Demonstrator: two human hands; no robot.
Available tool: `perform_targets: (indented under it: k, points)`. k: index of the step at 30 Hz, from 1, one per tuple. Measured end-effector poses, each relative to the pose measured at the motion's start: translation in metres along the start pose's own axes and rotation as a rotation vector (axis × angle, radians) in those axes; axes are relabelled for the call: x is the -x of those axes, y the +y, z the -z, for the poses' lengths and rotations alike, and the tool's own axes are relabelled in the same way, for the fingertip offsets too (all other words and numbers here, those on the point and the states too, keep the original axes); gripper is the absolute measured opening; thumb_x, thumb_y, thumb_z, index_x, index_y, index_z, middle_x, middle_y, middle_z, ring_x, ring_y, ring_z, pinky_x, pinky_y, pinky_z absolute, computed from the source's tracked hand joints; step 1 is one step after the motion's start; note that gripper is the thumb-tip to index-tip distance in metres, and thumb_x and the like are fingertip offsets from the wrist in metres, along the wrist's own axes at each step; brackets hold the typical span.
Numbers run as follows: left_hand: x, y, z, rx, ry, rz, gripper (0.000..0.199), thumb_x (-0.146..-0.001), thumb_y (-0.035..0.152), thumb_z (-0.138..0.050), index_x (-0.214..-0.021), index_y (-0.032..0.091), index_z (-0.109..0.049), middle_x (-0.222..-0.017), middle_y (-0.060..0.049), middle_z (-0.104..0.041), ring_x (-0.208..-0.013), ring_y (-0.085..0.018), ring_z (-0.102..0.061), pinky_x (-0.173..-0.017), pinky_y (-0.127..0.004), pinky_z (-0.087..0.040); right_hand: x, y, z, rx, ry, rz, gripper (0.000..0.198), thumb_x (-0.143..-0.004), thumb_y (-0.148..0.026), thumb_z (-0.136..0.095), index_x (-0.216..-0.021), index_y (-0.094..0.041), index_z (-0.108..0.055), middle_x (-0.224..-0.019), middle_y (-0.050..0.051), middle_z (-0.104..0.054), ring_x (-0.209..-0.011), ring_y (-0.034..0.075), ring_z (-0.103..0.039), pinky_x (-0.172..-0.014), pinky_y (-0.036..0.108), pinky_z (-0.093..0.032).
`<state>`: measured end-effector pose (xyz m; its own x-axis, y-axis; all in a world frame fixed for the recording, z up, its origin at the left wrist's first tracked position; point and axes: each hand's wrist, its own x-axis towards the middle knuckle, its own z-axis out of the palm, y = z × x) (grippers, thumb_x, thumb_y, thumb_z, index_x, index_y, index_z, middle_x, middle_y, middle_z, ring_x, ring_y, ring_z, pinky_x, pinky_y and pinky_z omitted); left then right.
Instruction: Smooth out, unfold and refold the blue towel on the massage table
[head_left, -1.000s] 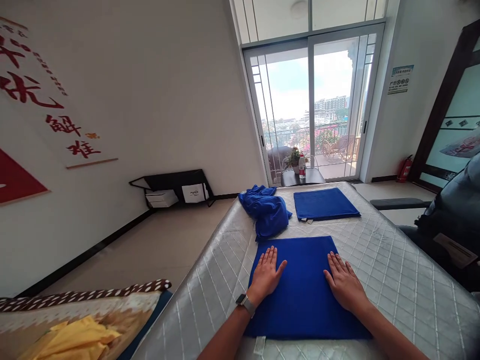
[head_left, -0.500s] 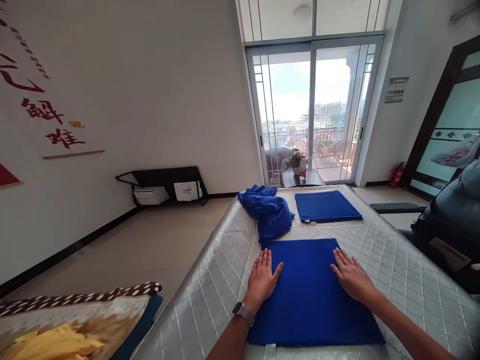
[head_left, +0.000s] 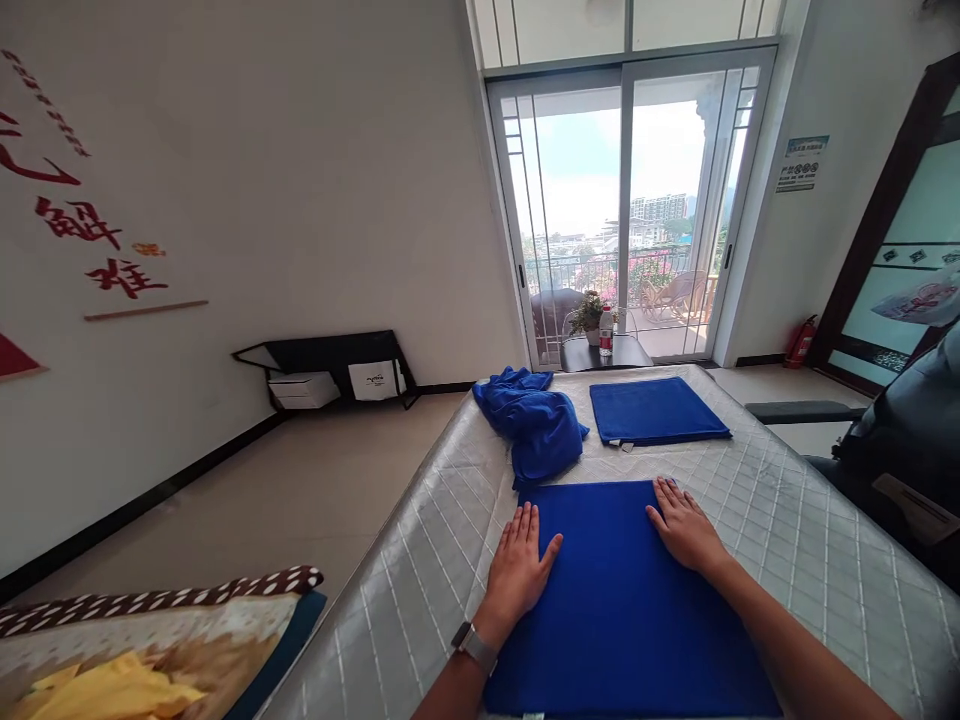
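Observation:
A flat blue cloth [head_left: 615, 610] lies spread in a near square on the silvery quilted mattress [head_left: 405, 580]. On its left edge rests my left hand [head_left: 517, 565], palm down, fingers stretched forward, a watch on the wrist. My right hand [head_left: 686, 525] lies flat near the far right corner, its thumb apart from the fingers. Neither hand grips the fabric. Just beyond the cloth's far left corner sits a crumpled heap of blue cloth [head_left: 536, 425]. Farther back, to the right, is a flat stack of folded blue cloth [head_left: 656, 410] with small white tags at its near edge.
A small dark table [head_left: 637, 352] with a bottle [head_left: 605, 332] and a potted plant [head_left: 591, 315] stands past the mattress, before glass sliding doors. A black chair [head_left: 907, 440] is at right. Patterned bedding with yellow cloth [head_left: 112, 690] lies at lower left.
My right hand has slid slightly left and forward over the cloth, to its far edge. My left hand has shifted a little left. The camera view has tilted slightly.

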<state>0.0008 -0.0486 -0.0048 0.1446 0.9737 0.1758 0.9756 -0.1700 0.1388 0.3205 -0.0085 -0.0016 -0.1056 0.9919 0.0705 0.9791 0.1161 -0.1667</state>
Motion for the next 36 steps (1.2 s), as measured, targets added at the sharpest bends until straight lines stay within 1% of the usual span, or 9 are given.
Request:
perform_targets:
  k: [10, 14, 17, 20, 23, 26, 28, 30, 36]
  points:
    - [-0.001, 0.001, 0.004, -0.079, -0.084, 0.001, 0.085, -0.097, 0.066, -0.01, -0.153, 0.004, -0.025, -0.16, -0.016, -0.023, -0.148, -0.028, -0.023, -0.119, -0.045, -0.025, 0.004, -0.001, 0.012, -0.06, -0.041, -0.02, 0.073, -0.098, -0.053, -0.017, -0.156, -0.009, -0.016, -0.163, 0.009, -0.015, -0.15, 0.02, -0.007, -0.121, 0.042, -0.006]
    - [-0.013, 0.01, 0.007, -0.175, -0.063, 0.011, 0.086, -0.096, 0.066, -0.011, -0.149, 0.003, -0.035, -0.154, -0.021, -0.035, -0.145, -0.034, -0.029, -0.117, -0.051, -0.027, 0.005, -0.002, 0.013, -0.082, -0.028, -0.03, 0.073, -0.098, -0.053, -0.017, -0.156, -0.008, -0.017, -0.163, 0.01, -0.015, -0.15, 0.021, -0.007, -0.121, 0.042, -0.005]
    - [-0.028, 0.049, 0.009, -0.157, 0.013, -0.083, 0.082, -0.097, 0.064, -0.012, -0.149, 0.006, -0.038, -0.151, -0.019, -0.043, -0.144, -0.034, -0.031, -0.116, -0.052, -0.028, 0.005, -0.002, 0.013, -0.087, -0.018, -0.028, 0.072, -0.098, -0.051, -0.018, -0.155, -0.007, -0.019, -0.163, 0.011, -0.016, -0.15, 0.022, -0.008, -0.121, 0.043, -0.005]
    - [-0.047, 0.113, 0.005, -0.047, 0.025, -0.245, 0.076, -0.099, 0.061, -0.011, -0.149, 0.01, -0.039, -0.152, -0.015, -0.042, -0.145, -0.027, -0.032, -0.117, -0.046, -0.029, 0.006, 0.0, 0.011, -0.079, -0.007, -0.021, 0.071, -0.098, -0.049, -0.02, -0.155, -0.008, -0.019, -0.162, 0.011, -0.017, -0.15, 0.023, -0.008, -0.121, 0.046, -0.006]
    - [-0.064, 0.172, -0.009, 0.063, 0.018, -0.398, 0.07, -0.101, 0.057, -0.01, -0.15, 0.013, -0.036, -0.156, -0.011, -0.038, -0.147, -0.023, -0.027, -0.119, -0.043, -0.027, 0.006, 0.004, 0.007, -0.022, -0.006, 0.017, 0.064, -0.098, -0.039, -0.024, -0.156, -0.012, -0.022, -0.162, 0.009, -0.017, -0.15, 0.023, -0.007, -0.121, 0.046, -0.007]
    - [-0.075, 0.197, -0.025, 0.106, 0.013, -0.417, 0.066, -0.102, 0.053, -0.011, -0.153, 0.014, -0.03, -0.157, -0.011, -0.036, -0.148, -0.023, -0.025, -0.12, -0.045, -0.026, 0.006, 0.006, 0.004, 0.039, -0.01, 0.049, 0.062, -0.095, -0.027, -0.027, -0.156, -0.016, -0.023, -0.163, 0.006, -0.015, -0.15, 0.022, -0.007, -0.121, 0.045, -0.008]
    - [-0.077, 0.193, -0.031, 0.103, 0.008, -0.388, 0.065, -0.103, 0.051, -0.011, -0.154, 0.016, -0.027, -0.157, -0.01, -0.036, -0.148, -0.023, -0.024, -0.12, -0.047, -0.026, 0.005, 0.006, 0.004, 0.04, -0.008, 0.04, 0.061, -0.096, -0.029, -0.025, -0.156, -0.016, -0.024, -0.163, 0.006, -0.016, -0.15, 0.022, -0.008, -0.121, 0.045, -0.009]
    - [-0.076, 0.178, -0.033, 0.089, 0.011, -0.359, 0.065, -0.102, 0.052, -0.011, -0.155, 0.017, -0.026, -0.157, -0.01, -0.035, -0.148, -0.024, -0.023, -0.12, -0.048, -0.025, 0.004, 0.005, 0.005, 0.019, -0.007, 0.021, 0.062, -0.098, -0.035, -0.022, -0.155, -0.013, -0.024, -0.162, 0.007, -0.018, -0.15, 0.022, -0.009, -0.121, 0.045, -0.008]
    - [-0.069, 0.107, -0.02, 0.012, 0.0, -0.213, 0.07, -0.1, 0.059, -0.015, -0.153, 0.016, -0.032, -0.157, -0.011, -0.036, -0.147, -0.025, -0.026, -0.119, -0.048, -0.025, 0.003, 0.0, 0.01, -0.021, -0.009, -0.015, 0.067, -0.099, -0.046, -0.017, -0.155, -0.009, -0.02, -0.162, 0.009, -0.018, -0.15, 0.021, -0.008, -0.121, 0.045, -0.005]
